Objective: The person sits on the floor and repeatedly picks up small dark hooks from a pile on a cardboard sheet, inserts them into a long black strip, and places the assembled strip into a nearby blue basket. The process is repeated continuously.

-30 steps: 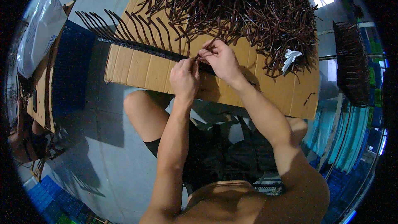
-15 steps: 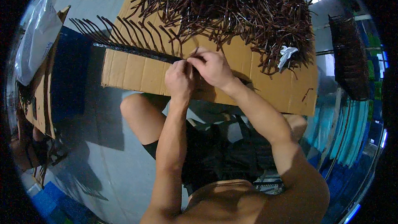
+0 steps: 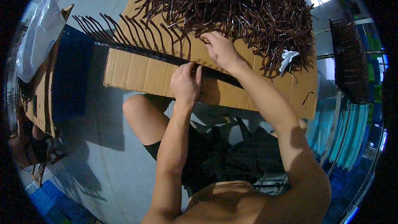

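A long black bar (image 3: 166,58) lies slantwise over the cardboard, with a row of thin dark-brown bent rods (image 3: 134,33) standing up from its left part. My left hand (image 3: 185,84) is closed round the bar's near side, just right of the last rod in the row. My right hand (image 3: 223,52) is above and beyond the bar, its fingertips pinched at the near edge of a big heap of similar loose brown rods (image 3: 232,6). Whatever lies between those fingertips is too small to make out.
The cardboard sheet (image 3: 137,72) carries the heap, with a crumpled white scrap (image 3: 287,60) at its right side. A white plastic bag (image 3: 39,43) and a dark blue panel (image 3: 72,74) are at the left. At the right hangs a dark bristly bundle (image 3: 349,64) near turquoise sheeting (image 3: 346,132).
My right hand has left the bar and moved away from me to the heap's edge. A rod now stands where both hands were working, and the bar has shifted slightly right.
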The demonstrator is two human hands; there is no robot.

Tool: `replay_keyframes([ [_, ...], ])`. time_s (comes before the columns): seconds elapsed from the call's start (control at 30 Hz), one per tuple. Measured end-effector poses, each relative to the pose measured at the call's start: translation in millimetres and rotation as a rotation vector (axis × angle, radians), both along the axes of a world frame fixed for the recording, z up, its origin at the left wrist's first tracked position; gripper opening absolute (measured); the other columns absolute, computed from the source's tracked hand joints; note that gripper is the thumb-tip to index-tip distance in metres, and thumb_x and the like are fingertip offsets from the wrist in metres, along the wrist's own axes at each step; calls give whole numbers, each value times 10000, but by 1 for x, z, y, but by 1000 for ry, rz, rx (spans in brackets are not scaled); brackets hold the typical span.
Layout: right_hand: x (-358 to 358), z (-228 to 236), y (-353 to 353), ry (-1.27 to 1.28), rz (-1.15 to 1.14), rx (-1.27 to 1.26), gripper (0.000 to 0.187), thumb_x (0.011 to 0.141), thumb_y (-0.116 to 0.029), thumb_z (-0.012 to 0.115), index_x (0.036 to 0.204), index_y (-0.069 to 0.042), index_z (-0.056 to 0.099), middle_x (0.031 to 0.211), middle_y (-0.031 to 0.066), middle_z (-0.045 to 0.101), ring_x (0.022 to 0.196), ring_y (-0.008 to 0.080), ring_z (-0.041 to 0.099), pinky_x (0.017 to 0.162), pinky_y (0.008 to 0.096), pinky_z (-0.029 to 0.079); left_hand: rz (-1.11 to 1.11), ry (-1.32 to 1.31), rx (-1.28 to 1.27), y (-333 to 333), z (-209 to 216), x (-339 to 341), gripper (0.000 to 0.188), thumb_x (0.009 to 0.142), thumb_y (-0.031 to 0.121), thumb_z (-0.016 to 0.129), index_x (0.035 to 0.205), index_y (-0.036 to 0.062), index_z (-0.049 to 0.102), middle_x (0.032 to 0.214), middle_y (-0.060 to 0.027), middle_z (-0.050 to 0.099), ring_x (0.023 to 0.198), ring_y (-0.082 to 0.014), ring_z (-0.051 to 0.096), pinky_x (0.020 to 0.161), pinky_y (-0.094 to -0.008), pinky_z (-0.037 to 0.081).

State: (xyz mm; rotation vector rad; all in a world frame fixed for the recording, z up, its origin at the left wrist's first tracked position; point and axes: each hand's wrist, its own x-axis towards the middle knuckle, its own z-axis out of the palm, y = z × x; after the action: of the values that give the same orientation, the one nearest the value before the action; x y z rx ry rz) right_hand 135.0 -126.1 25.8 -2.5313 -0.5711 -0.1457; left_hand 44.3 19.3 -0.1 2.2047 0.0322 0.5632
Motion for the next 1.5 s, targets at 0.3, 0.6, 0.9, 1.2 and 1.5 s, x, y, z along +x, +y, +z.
replay_keyframes([
  [0.3,-51,15,9,377,-121,590,126,927,-65,557,1017,20,577,917,66,653,835,119,639,744,249,516,-28,34,121,0,0,0,112,832,151,648,883,52,642,836,-108,644,768,-323,606,677,-395,481],
  [0.6,-55,12,12,214,-67,564,137,887,-64,596,987,26,622,848,66,675,794,122,644,722,265,516,-33,-4,132,-1,-3,2,106,844,166,616,879,70,644,825,-84,640,764,-289,598,684,-387,455],
  [0.9,10,24,-38,17,180,-94,283,776,37,540,1032,-48,623,982,112,571,904,306,564,798,375,485,145,174,49,14,-2,3,145,858,205,639,818,69,670,739,-117,652,668,-292,624,614,-379,491],
  [1.2,26,-10,-62,-314,432,-318,308,706,4,629,1002,-78,604,1026,81,551,944,291,550,808,383,480,19,47,39,0,1,0,169,838,190,647,913,39,641,853,-124,644,782,-322,613,694,-393,488],
  [1.5,20,-2,-46,-284,237,26,200,777,-48,599,964,4,551,971,163,572,921,355,545,787,409,474,32,99,46,1,0,1,183,852,208,645,906,33,643,843,-127,641,775,-318,620,686,-387,494],
])
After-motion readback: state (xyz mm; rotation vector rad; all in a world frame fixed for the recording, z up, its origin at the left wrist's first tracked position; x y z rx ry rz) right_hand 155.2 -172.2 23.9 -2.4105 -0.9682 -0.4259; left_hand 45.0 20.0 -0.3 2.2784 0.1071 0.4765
